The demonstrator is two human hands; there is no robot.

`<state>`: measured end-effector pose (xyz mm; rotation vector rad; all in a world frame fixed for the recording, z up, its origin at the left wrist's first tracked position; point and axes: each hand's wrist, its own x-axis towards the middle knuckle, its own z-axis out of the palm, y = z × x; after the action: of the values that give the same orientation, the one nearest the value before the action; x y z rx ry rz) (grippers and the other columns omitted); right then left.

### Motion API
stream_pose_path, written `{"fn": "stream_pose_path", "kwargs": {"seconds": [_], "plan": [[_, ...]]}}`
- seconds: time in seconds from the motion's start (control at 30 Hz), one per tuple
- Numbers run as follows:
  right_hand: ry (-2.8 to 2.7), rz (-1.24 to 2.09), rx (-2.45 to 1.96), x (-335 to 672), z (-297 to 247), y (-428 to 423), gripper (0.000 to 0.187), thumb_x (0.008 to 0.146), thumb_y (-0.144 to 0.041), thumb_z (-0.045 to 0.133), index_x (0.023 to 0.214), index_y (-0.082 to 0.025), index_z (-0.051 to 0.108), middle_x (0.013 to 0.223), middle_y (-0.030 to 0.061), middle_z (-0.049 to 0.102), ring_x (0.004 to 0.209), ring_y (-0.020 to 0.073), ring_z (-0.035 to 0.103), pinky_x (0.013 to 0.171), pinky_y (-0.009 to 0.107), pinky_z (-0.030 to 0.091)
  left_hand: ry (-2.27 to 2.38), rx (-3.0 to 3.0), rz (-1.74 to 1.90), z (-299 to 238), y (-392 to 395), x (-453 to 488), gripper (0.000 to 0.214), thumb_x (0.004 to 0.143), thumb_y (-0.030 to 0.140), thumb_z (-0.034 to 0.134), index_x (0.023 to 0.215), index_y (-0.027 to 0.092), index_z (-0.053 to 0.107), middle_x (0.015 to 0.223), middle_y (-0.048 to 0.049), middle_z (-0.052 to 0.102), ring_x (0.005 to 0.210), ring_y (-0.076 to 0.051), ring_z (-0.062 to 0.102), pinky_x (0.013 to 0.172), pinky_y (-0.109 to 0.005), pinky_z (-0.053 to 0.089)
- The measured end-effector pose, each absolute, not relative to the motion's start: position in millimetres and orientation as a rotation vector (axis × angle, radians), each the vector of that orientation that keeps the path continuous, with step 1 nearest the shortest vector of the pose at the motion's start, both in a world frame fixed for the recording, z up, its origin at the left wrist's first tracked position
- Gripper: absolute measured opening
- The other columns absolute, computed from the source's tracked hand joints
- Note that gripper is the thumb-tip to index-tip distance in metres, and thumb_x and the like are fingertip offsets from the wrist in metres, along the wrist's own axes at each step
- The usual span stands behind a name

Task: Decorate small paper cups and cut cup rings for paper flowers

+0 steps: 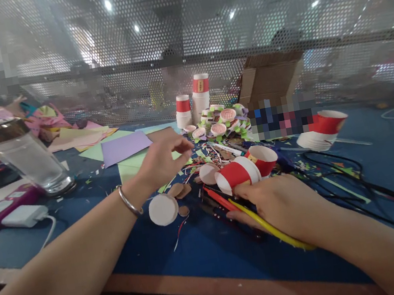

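Note:
My left hand, with a silver bangle at the wrist, hovers over the littered middle of the table. Its fingers are curved and its thumb is slightly apart, with nothing visible between them. My right hand is closed around a long thing with a red part and a bent yellow part; its exact kind is unclear. Just beyond those fingers, a red and white paper cup lies tipped beside another red paper cup. White discs and brown discs lie between my hands.
Stacked paper cups stand at the back beside a pile of small decorated pieces. A glass of water, a purple power strip and coloured paper are on the left. Black cables and more cups occupy the right.

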<state>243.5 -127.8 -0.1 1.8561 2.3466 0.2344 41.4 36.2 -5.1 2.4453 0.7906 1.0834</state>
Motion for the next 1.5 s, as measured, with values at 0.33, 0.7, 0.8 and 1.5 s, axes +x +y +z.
{"fn": "stream_pose_path", "kwargs": {"seconds": [0.33, 0.7, 0.8, 1.5], "plan": [[2.35, 0.138, 1.877, 241, -1, -127, 0.037, 0.1, -0.05, 0.049, 0.104, -0.021, 0.071, 0.088, 0.0127, 0.079, 0.079, 0.0351, 0.076, 0.062, 0.036, 0.043, 0.404, 2.664, 0.851, -2, 14, 50, 0.029, 0.087, 0.033, 0.072, 0.113, 0.021, 0.07, 0.107, -0.0059, 0.074, 0.098, -0.019, 0.068, 0.085, -0.032, 0.052], [2.408, 0.247, 1.874, 243, -6, -127, 0.036, 0.097, -0.052, 0.054, 0.086, -0.021, 0.068, 0.067, 0.0083, 0.073, 0.062, 0.0288, 0.072, 0.051, 0.03, 0.027, 0.591, 2.484, 1.293, -7, 12, 64, 0.011, 0.088, 0.017, 0.059, 0.087, 0.019, 0.07, 0.082, -0.0021, 0.071, 0.075, -0.014, 0.063, 0.069, -0.028, 0.048], [2.357, 0.188, 1.942, 247, -4, -126, 0.035, 0.098, -0.052, 0.053, 0.088, -0.021, 0.067, 0.065, 0.0075, 0.072, 0.061, 0.0289, 0.072, 0.052, 0.03, 0.03, 0.712, 2.173, 1.381, -3, 15, 57, 0.012, 0.088, 0.022, 0.06, 0.077, 0.019, 0.062, 0.072, -0.0003, 0.065, 0.063, -0.011, 0.057, 0.059, -0.026, 0.044], [2.538, -0.315, 1.983, 267, 7, -122, 0.033, 0.093, -0.033, 0.062, 0.122, -0.018, 0.069, 0.107, 0.0097, 0.077, 0.091, 0.0258, 0.072, 0.078, 0.038, 0.055, 0.919, 1.785, 1.122, 2, 3, 54, 0.011, 0.085, 0.018, 0.056, 0.083, 0.016, 0.067, 0.056, 0.0043, 0.054, 0.041, -0.006, 0.044, 0.042, -0.022, 0.032]]}}
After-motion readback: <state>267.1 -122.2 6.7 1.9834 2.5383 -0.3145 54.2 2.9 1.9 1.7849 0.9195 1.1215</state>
